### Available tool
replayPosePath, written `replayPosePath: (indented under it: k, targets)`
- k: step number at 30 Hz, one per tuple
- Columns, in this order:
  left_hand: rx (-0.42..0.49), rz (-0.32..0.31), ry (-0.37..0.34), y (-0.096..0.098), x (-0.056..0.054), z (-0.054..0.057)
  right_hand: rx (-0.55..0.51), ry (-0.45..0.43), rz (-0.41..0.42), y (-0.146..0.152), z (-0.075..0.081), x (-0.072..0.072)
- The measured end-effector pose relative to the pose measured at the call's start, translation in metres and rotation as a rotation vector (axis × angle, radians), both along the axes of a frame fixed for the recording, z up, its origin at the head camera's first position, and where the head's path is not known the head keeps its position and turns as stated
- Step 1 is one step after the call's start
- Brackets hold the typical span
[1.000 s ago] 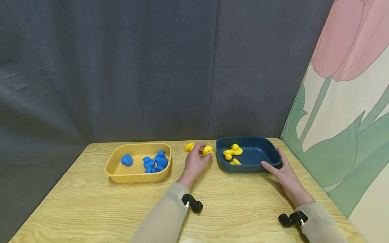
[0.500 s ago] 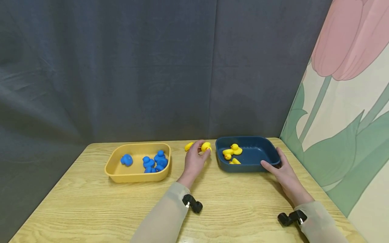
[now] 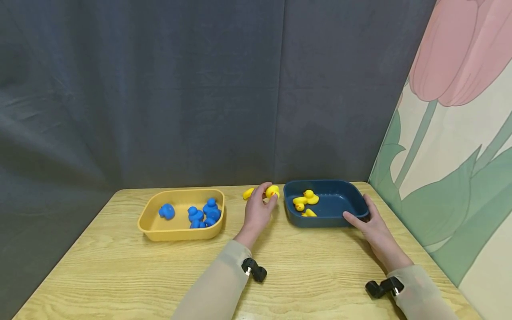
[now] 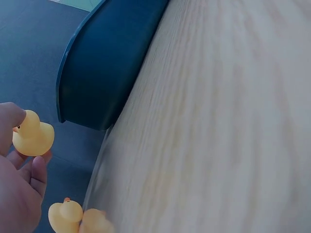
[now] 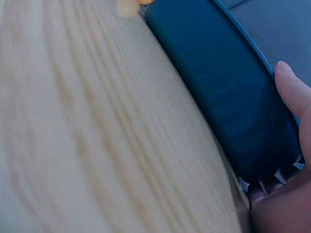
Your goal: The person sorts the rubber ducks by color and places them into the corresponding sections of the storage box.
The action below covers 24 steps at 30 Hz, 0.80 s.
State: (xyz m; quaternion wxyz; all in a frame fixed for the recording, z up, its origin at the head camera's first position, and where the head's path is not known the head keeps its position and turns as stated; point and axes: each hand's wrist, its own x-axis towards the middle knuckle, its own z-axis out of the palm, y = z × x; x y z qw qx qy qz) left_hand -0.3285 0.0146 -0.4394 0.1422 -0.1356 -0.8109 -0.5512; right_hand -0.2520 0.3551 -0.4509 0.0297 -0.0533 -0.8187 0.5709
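My left hand [image 3: 257,214] pinches a yellow rubber duck [image 3: 273,191] between thumb and fingers, just left of a dark blue bin [image 3: 326,222]. In the left wrist view the duck [image 4: 34,135] is held above the table, clear of the bin wall [image 4: 99,68]. Behind that hand more yellow rubber ducks [image 3: 248,193] sit on the table, partly hidden; the left wrist view shows two [image 4: 66,215]. My right hand [image 3: 376,235] grips the bin's right end, thumb at the rim and fingers round the outer wall. Several yellow ducks [image 3: 311,197] lie in the bin's left part.
A yellow bin [image 3: 176,235] stands on the left with several blue rubber ducks [image 3: 195,214] inside. Both bins rest near the far edge of the wooden table [image 3: 304,275]. A dark curtain [image 3: 200,98] hangs behind, and a flower-printed wall [image 3: 452,186] borders the right side.
My left hand has lifted the yellow rubber duck slightly off the table and turned it a little. The right hand and the dark blue bin have stayed where they were.
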Motion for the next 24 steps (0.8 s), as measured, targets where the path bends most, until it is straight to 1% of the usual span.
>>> replayPosePath:
  k: [4,9,13,16,21,24]
  targets:
    - [0.0,0.005,0.02,0.002,0.003,0.005,-0.005,0.004,0.003,0.0,0.0,0.0]
    - [0.042,-0.007,0.05,0.008,0.007,0.012,-0.006,0.005,0.004,0.001,-0.001,-0.001]
    - [0.067,-0.025,0.025,0.015,0.012,0.018,-0.008,0.007,0.004,0.001,-0.001,0.0]
    - [0.051,-0.036,-0.001,0.021,0.016,0.023,-0.004,0.009,0.002,0.001,-0.002,0.0]
    - [0.003,-0.061,0.025,0.032,0.018,0.026,-0.003,0.012,-0.001,0.0,-0.001,0.0]
    - [-0.037,-0.077,0.021,0.041,0.02,0.028,-0.009,0.014,0.002,0.0,-0.001,0.0]
